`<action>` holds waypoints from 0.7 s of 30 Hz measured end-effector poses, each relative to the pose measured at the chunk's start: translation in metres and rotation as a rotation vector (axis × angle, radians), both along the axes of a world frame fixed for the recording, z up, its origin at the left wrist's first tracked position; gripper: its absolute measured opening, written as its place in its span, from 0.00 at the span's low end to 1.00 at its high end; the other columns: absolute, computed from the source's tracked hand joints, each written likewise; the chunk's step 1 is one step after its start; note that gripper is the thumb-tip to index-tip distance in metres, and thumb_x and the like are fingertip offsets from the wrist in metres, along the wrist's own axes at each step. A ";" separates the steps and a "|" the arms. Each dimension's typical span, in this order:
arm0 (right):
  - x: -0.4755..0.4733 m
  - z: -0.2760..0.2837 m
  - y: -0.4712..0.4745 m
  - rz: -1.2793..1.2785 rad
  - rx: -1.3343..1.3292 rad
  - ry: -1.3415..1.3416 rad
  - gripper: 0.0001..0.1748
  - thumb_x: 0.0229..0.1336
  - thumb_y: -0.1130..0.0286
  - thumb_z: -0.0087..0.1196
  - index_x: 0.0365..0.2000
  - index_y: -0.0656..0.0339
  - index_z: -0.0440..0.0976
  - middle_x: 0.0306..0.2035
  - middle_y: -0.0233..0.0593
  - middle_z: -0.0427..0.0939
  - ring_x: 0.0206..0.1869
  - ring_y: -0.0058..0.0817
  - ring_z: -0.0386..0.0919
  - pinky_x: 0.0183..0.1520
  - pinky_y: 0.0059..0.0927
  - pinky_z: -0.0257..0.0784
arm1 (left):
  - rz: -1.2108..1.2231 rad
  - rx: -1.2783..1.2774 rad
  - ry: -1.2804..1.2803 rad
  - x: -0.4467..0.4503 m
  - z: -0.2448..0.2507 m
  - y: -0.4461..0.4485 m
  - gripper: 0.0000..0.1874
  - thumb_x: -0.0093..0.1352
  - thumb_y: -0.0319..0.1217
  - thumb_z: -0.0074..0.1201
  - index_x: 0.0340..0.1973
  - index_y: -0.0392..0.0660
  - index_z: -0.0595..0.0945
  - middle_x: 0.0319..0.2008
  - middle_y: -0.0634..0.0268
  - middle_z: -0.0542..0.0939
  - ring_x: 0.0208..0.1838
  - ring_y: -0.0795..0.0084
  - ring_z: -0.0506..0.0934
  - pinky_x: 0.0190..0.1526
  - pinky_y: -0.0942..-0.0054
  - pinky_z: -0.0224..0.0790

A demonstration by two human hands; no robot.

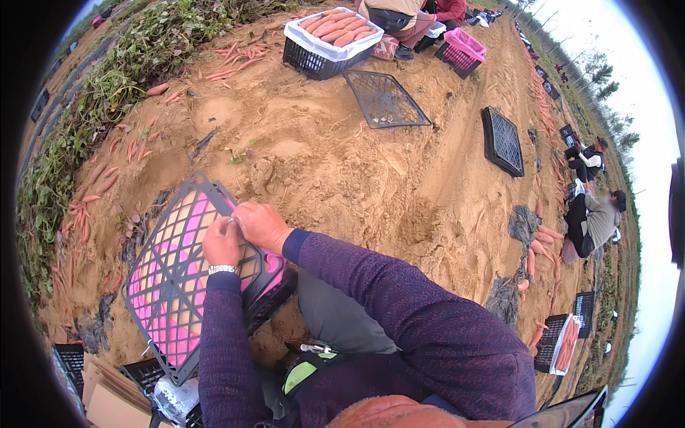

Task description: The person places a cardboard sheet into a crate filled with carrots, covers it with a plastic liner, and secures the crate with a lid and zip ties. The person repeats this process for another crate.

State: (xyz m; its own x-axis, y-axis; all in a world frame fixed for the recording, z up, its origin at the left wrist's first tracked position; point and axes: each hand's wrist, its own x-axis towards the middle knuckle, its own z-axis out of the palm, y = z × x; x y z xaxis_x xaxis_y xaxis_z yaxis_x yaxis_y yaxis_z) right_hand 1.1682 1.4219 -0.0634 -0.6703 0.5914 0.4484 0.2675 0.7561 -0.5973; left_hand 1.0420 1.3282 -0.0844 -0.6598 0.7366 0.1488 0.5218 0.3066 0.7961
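A black plastic lattice lid (174, 273) lies over a crate lined with pink sheeting (275, 275), at the left in front of me. Pink and tan patches show through its openings. My left hand (221, 246), with a metal watch band at the wrist, is at the lid's edge. My right hand (261, 224) meets it there, fingertips pinched together around something small and pale. What the small thing is cannot be told, as the fingers mostly cover it.
A crate of sweet potatoes (334, 32) with white lining stands ahead, near a loose lattice lid (388, 99). Stacked lids (503, 142) lie right. Vines (107, 85) and loose sweet potatoes (80, 214) line the left. Cardboard sheets (115, 398) lie lower left. Several people sit farther off.
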 end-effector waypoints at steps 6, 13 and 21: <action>0.002 0.004 0.001 0.020 -0.044 0.008 0.06 0.60 0.70 0.53 0.32 0.59 0.78 0.33 0.44 0.81 0.39 0.48 0.82 0.43 0.49 0.77 | 0.025 0.002 -0.022 0.004 0.000 -0.001 0.13 0.71 0.36 0.61 0.43 0.40 0.88 0.40 0.51 0.88 0.43 0.54 0.87 0.49 0.60 0.77; 0.005 0.006 0.006 0.062 -0.088 0.019 0.08 0.61 0.70 0.56 0.38 0.59 0.81 0.37 0.43 0.83 0.42 0.48 0.82 0.44 0.47 0.78 | 0.041 0.049 0.020 0.003 -0.002 -0.001 0.13 0.73 0.36 0.60 0.44 0.40 0.88 0.38 0.52 0.89 0.41 0.59 0.87 0.46 0.63 0.78; 0.015 0.007 0.018 0.045 -0.279 -0.059 0.07 0.61 0.68 0.59 0.34 0.58 0.84 0.37 0.44 0.85 0.42 0.47 0.84 0.46 0.48 0.78 | 0.042 0.136 -0.085 0.004 -0.003 -0.001 0.12 0.74 0.34 0.58 0.43 0.37 0.86 0.36 0.54 0.88 0.38 0.64 0.86 0.44 0.66 0.78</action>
